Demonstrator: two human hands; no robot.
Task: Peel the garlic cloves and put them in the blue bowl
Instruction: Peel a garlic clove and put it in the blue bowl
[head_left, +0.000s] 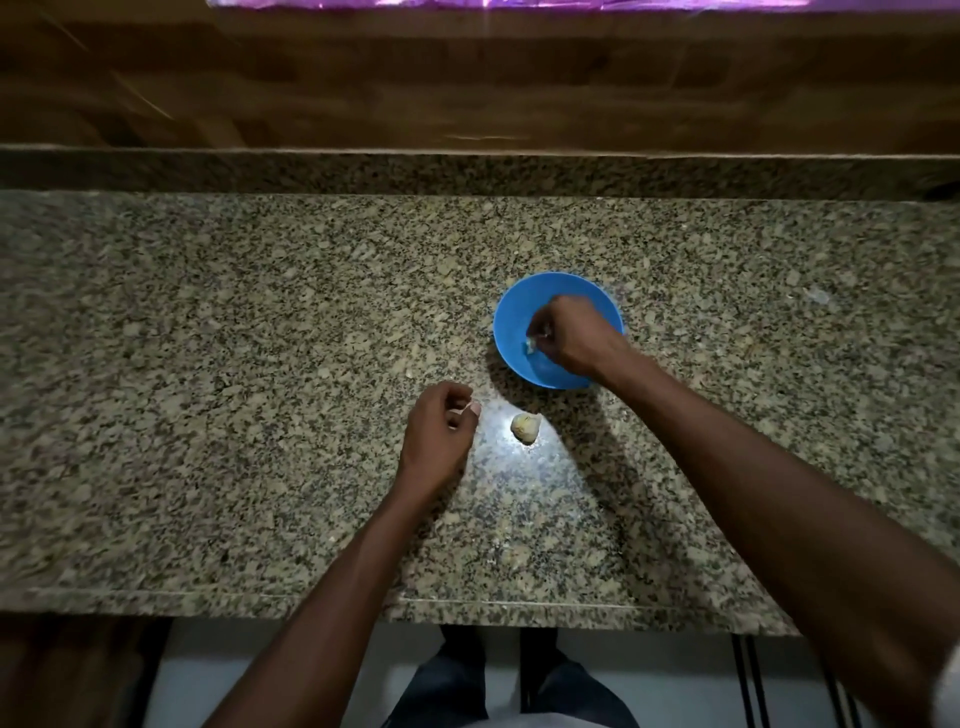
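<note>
One small pale piece, probably a garlic clove (531, 345), sits pinched in the right hand (571, 335) inside the blue bowl (511, 312). The left hand (439, 434) hovers loosely curled, empty, beside the garlic bulb (525, 427) on the granite counter (208, 364). No writing shows.

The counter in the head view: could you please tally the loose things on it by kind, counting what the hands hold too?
Blue bowl: 1
Garlic pieces: 2, one lying on the counter, one small pale bit at the fingertips of the right hand over the bowl
Total: 3
The left hand shows nothing in it.
</note>
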